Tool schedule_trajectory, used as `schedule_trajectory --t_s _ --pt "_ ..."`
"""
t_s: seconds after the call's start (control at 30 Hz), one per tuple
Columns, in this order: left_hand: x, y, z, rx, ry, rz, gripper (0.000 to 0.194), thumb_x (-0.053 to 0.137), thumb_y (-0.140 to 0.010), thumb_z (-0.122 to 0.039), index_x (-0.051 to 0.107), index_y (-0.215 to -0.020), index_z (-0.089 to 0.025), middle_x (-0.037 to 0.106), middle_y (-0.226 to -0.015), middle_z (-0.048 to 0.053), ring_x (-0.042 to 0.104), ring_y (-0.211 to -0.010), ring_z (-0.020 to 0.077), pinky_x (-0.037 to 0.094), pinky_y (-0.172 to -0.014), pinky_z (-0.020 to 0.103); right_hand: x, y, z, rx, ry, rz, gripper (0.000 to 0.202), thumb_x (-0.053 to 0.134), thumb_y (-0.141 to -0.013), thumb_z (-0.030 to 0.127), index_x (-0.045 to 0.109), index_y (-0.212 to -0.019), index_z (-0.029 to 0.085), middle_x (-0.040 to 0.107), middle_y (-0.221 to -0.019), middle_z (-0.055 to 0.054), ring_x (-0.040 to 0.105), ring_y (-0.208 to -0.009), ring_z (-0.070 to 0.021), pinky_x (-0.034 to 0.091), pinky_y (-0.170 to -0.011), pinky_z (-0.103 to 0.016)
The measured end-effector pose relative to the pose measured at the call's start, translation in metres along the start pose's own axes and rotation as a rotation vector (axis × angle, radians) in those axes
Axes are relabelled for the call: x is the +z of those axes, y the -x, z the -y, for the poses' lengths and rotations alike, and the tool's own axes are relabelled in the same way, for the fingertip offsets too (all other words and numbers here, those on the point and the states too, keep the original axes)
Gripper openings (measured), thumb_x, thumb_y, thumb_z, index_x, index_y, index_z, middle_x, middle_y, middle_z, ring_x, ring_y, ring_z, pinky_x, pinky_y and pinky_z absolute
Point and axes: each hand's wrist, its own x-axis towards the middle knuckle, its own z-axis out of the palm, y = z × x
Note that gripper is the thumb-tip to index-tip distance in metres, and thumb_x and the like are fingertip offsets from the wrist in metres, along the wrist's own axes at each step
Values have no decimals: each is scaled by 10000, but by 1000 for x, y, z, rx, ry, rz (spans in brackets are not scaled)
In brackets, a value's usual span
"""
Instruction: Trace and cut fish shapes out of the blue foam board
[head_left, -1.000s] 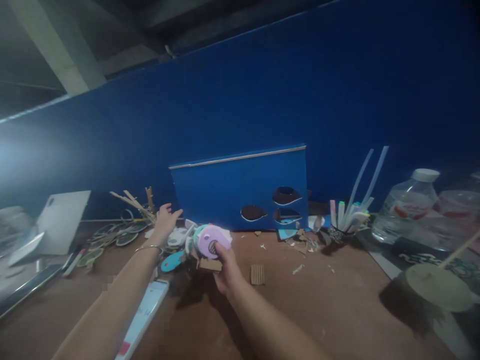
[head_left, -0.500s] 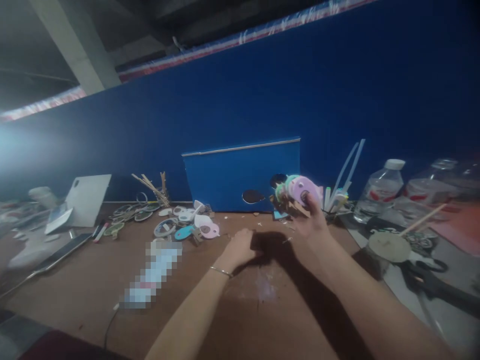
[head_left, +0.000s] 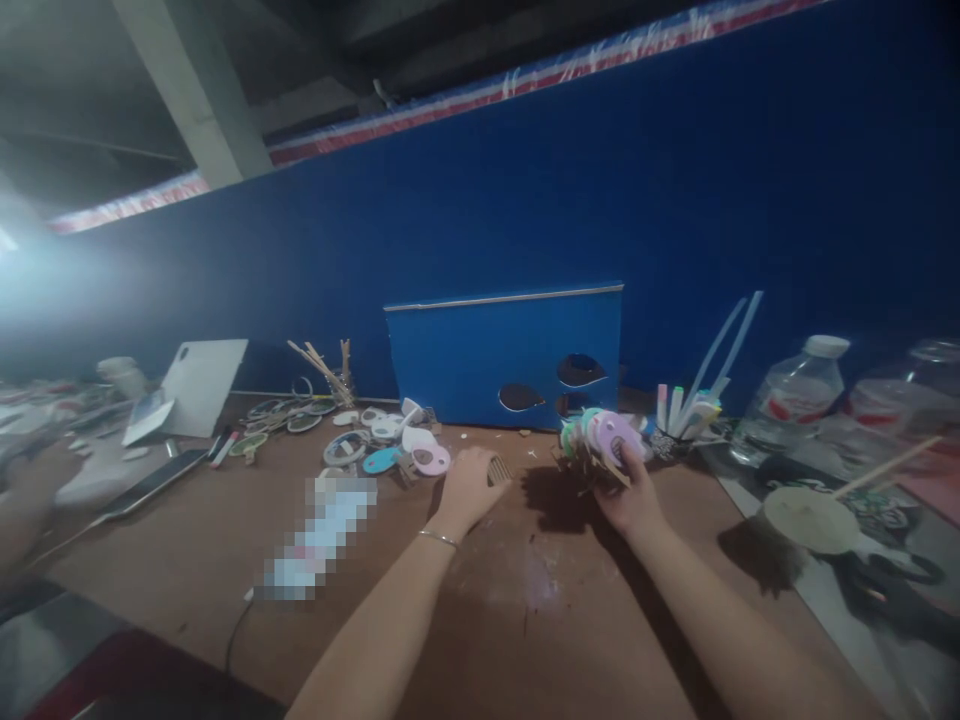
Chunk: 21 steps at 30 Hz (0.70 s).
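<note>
Right hand (head_left: 628,500) pinches a fish-shaped cutout bundle (head_left: 613,437), left hand (head_left: 465,490) a corrugated cardboard piece (head_left: 498,471)

The right hand closes its thumb and fingers on the bundle's near edge, a grip that probably holds the layers together. The shadow below suggests the bundle is off the desk (head_left: 480,650), before the right end of the blue panel (head_left: 450,360). The left hand curls low, part-closed around the cardboard, perhaps loosely to spare its ridges. Markers (head_left: 677,402) stand upright in a cup (head_left: 663,444), presumably for easy reach.

The bundle's layers are hard to count, and it partly covers the panel's lowest opening (head_left: 571,404). The left fingertips are hidden; a pixelated patch (head_left: 322,540) masks what lies there.
</note>
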Motion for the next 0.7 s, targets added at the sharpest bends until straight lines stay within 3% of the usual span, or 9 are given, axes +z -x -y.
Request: schedule_trajectory --t_s 0.1,0.17,0.27,0.37,0.47,0.53,0.6,0.7 --pt "-8 -4 13 -110 -75 -86 381 567 -786 -422 582 -1080 -180 578 -1048 95 502 -1029 262 352 -910 391 -3 -1 -2 -5 17 11 260 653 -729 292 653 -969 193 721 -878 -50 681 -789 -190 579 -721 -321" --pt "-9 -4 19 -124 -94 -61 380 554 -795 -405 584 -1091 -170 574 -1054 106 511 -1018 262 369 -898 387 -4 -1 -3 10 28 19 281 658 -723 290 647 -986 192 720 -896 -50 679 -806 -193 578 -731 -322" --pt "-7 -1 13 101 -6 102 377 593 -770 -343 586 -1110 -179 580 -1078 90 520 -1017 233 389 -905 348 -3 1 -3 42 28 7 302 654 -720 290 640 -1006 195 719 -914 -47 677 -827 -191 570 -755 -313" --pt "-3 7 -11 370 108 185 463 616 -759 -381 541 -1180 -202 574 -1145 75 498 -1078 228 376 -944 346 1 4 -2 55 27 10 319 633 -733 321 631 -1030 204 715 -935 -48 673 -855 -196 561 -783 -333" --pt "-1 16 -37 489 157 234 511 603 -764 -439 512 -1209 -206 581 -1146 81 512 -1075 231 390 -933 351 3 6 -1 81 35 -4 323 607 -749 336 625 -1042 202 714 -939 -56 670 -872 -206 552 -810 -366" --pt "0 19 -43 531 141 271 523 593 -761 -462 511 -1216 -217 577 -1164 84 504 -1102 242 373 -959 369 3 5 0 83 26 -43 303 603 -750 321 628 -1026 199 719 -909 -54 674 -853 -206 553 -807 -369" --pt "3 19 -38 442 88 240 557 555 -777 -483 471 -1266 -229 506 -1286 98 428 -1207 273 304 -1024 421 3 4 1 76 9 -63 297 611 -744 305 629 -1019 197 721 -896 -51 676 -845 -204 557 -800 -361" --pt "13 18 -18 14 -52 137 643 437 -831 -510 357 -1364 -157 323 -1434 178 243 -1330 360 174 -1059 544 2 4 1 67 -5 -59 301 636 -725 289 632 -1012 198 722 -896 -43 679 -834 -201 562 -786 -353"
